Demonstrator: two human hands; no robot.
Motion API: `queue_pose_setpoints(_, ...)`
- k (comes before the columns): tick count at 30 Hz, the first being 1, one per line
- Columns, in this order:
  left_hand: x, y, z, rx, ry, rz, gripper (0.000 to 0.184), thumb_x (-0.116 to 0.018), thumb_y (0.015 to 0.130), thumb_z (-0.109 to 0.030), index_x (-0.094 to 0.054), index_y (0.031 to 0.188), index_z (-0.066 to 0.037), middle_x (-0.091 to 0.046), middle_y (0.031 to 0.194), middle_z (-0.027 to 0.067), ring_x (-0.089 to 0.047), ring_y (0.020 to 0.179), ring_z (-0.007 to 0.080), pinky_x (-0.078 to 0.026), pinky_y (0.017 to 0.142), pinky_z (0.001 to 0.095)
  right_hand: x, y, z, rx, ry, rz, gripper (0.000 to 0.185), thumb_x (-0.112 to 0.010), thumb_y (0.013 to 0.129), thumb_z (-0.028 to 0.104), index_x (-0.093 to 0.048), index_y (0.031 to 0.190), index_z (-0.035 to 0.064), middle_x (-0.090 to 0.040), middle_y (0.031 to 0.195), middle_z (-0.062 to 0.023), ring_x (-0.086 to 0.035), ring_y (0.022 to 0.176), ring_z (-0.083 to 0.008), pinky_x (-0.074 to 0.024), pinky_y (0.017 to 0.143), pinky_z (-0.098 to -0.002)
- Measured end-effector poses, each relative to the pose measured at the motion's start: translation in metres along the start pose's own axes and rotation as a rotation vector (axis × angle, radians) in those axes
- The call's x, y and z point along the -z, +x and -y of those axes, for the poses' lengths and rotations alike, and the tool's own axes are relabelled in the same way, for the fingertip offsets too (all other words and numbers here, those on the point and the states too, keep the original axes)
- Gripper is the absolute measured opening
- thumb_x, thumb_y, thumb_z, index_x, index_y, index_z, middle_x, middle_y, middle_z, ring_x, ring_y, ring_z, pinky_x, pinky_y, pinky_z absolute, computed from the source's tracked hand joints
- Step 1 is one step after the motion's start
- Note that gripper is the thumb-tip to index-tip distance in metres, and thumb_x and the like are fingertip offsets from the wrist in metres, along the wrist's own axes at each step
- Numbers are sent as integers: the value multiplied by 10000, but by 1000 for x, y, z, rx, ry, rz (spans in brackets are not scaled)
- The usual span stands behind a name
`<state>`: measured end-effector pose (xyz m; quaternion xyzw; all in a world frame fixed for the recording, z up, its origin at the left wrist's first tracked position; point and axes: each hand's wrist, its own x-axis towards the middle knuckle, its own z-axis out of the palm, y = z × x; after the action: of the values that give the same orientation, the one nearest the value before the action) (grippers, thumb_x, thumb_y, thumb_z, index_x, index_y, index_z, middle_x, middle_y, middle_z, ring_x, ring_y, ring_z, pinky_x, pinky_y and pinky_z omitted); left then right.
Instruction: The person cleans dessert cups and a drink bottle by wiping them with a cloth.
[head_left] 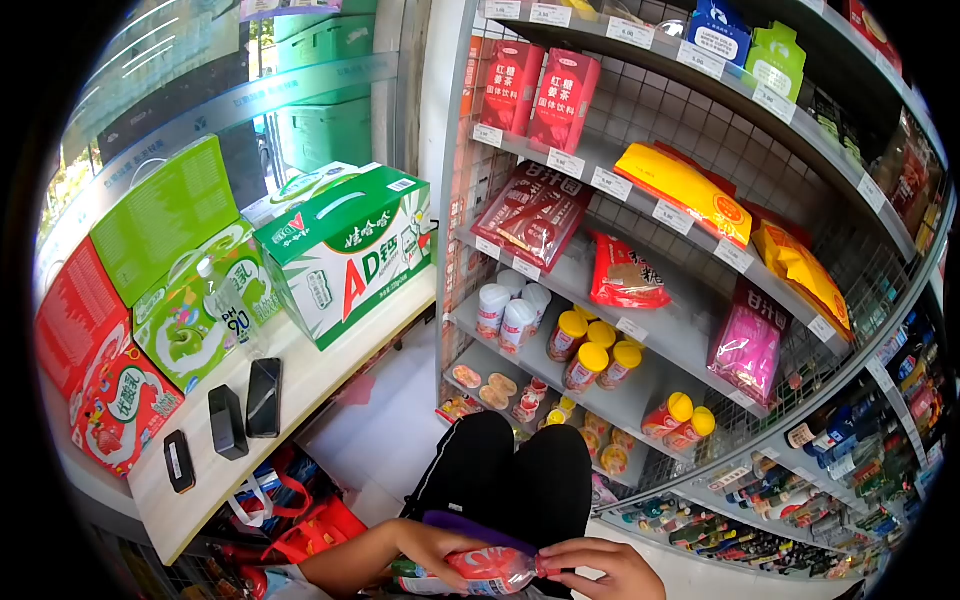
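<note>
1. Bottle of clear plastic with a pinkish-red label (pixel 490 570) is lying sideways above the person's lap, its neck pointing toward the right hand.
2. The left hand (pixel 435 555) is grasping the bottle around its body, the fingers wrapping over the label.
3. The right hand (pixel 605 570) is pinching at the neck end with thumb and fingers; the cap is being mostly hidden by them.
4. The person's black-trousered knees (pixel 510 465) are pointing toward the shelves, and a purple cloth-like item (pixel 475 527) is lying between the thighs and the bottle.
5. To the left, a pale wooden counter (pixel 225 480) is holding a small black device with a pale label (pixel 179 461), a dark upright block-shaped object (pixel 228 422) and a black smartphone (pixel 264 398), side by side.
6. Behind them, a clear bottle with a green-and-black label (pixel 228 305) is standing near a green-and-white printed carton (pixel 345 250), a green apple-printed carton (pixel 205 310) and a red printed carton (pixel 110 400).
7. Red bags (pixel 320 530) are sitting beneath the counter edge.
8. Ahead and right, grey metal shelving with wire mesh (pixel 620 260) is carrying red boxes (pixel 540 97), yellow packets (pixel 690 190), white-lidded tubs (pixel 515 318) and yellow-lidded jars (pixel 597 355).
</note>
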<state>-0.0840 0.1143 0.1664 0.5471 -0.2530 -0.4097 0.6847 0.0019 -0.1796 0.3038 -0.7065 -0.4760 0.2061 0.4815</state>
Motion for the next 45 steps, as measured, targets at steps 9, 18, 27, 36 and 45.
queue_pose_setpoints(9,0,9,8,146,-106,178,867,-736,964,-284,-232,1583,52,-520,1433,118,-494,1272,148,-406,1090,303,-16,-16,-32,-205,-97,-23,155,-835,825,136,-705,823,52,-709,774,-91,-687,714,-277,-529,644,-353)
queue_pose_setpoints(18,6,7,0,137,-25,115,836,-760,946,-249,-283,1561,56,-522,1439,123,-499,1267,146,-404,1093,303,-20,-8,-43,-20,-21,-36,475,-471,1045,434,-598,804,44,-617,704,-122,-611,645,-341,-480,623,-444)
queue_pose_setpoints(27,9,6,1,63,33,96,834,-757,943,-233,-281,1569,48,-506,1469,129,-482,1303,154,-379,1121,311,-19,-14,-53,-262,-99,186,404,-659,931,428,-631,1026,36,-638,800,-159,-662,758,-318,-509,716,-435)
queue_pose_setpoints(36,10,3,4,83,-49,95,833,-754,944,-228,-276,1570,46,-494,1483,129,-468,1326,159,-367,1131,317,-20,-6,-42,-199,-12,15,292,-595,971,309,-624,887,31,-612,712,-123,-613,674,-328,-496,661,-407)
queue_pose_setpoints(45,13,5,6,99,1,130,852,-758,940,-230,-262,1571,56,-481,1493,138,-463,1333,165,-367,1132,313,-29,-5,-58,-157,-27,79,190,-766,860,163,-626,839,35,-597,687,-104,-594,610,-283,-456,567,-365)
